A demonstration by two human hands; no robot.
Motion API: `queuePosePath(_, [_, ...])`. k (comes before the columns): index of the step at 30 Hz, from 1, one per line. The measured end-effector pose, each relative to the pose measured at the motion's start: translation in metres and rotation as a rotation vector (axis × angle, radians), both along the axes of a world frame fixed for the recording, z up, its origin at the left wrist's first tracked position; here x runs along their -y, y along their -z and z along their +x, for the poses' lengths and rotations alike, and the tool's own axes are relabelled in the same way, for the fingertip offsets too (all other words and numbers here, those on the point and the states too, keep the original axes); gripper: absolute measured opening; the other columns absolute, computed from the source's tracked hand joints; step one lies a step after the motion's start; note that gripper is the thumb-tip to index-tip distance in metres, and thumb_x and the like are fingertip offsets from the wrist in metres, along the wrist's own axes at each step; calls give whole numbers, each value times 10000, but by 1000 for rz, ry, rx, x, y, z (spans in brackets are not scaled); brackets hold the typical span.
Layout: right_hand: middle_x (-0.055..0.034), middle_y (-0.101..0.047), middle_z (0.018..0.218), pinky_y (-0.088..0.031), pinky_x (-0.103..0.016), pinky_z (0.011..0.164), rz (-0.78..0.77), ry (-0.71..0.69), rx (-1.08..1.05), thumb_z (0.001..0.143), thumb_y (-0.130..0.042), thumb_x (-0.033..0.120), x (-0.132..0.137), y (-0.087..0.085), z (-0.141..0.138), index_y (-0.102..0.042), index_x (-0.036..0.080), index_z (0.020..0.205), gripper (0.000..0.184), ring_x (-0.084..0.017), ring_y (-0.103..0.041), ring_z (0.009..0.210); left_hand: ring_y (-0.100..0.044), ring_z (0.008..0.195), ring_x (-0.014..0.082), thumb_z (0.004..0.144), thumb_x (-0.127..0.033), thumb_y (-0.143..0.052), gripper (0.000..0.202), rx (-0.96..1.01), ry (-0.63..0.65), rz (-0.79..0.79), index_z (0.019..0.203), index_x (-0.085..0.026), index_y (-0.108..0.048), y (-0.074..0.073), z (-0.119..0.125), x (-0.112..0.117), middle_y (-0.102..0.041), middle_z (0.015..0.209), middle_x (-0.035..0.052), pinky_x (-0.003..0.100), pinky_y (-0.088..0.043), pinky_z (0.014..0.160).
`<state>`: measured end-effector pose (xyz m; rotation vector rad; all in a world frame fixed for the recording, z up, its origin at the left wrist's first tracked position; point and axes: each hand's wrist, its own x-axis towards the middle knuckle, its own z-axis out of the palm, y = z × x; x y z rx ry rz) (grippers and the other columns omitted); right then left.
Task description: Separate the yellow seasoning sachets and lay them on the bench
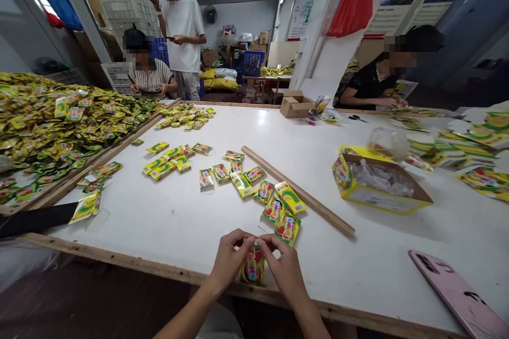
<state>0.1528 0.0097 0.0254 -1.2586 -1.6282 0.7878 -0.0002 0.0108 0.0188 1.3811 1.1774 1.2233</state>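
Observation:
Both hands meet over a small green and yellow candy box (253, 267) at the table's near edge. My left hand (234, 254) is closed, its thumb and fingertips pinching the top end of the box. From the other side, my right hand (280, 259) pinches the same end, its fingertips nearly touching the left ones. Just beyond the hands lie similar boxes, such as a green one (287, 228) and a yellow one (290, 197). Some have flaps sticking out. What the fingertips cover at the box's end is hidden.
A wooden strip (298, 190) lies right of the boxes. Farther right are an open yellow carton (389, 204) with clear plastic and a pink phone (457, 291). Many packets form a heap (79, 116) on the left. Scissors (358, 118) lie far back; several people are around the table.

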Motion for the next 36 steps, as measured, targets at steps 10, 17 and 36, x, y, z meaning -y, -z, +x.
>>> queuePosePath(10, [-43, -653, 713, -453, -278, 620, -53, -23, -25, 911, -510, 492, -5, 3, 0, -657, 183, 781, 366, -201, -584, 669, -609, 691, 185, 822, -390, -624, 268, -14, 23, -80, 803, -155, -751, 0, -2, -7, -729, 759, 64, 268, -469, 664])
queuePosePath(17, [-51, -649, 880, -469, -275, 704, -40, -17, -159, 907, -545, 439, -1, 19, -1, -631, 188, 903, 264, -204, -602, 790, -579, 682, 149, 797, -378, -666, 248, 149, 12, -117, 908, -160, -708, 12, -3, -3, -694, 774, 34, 242, -455, 657])
queuePosePath(36, [-81, -656, 1003, -520, -309, 764, 71, 450, -182, 812, -649, 522, 35, 28, 63, -660, 194, 939, 351, -254, -618, 888, -616, 851, 185, 846, -344, -594, 386, -4, 116, -38, 1214, -232, -559, 9, 3, 3, -640, 1055, 74, 303, -485, 776])
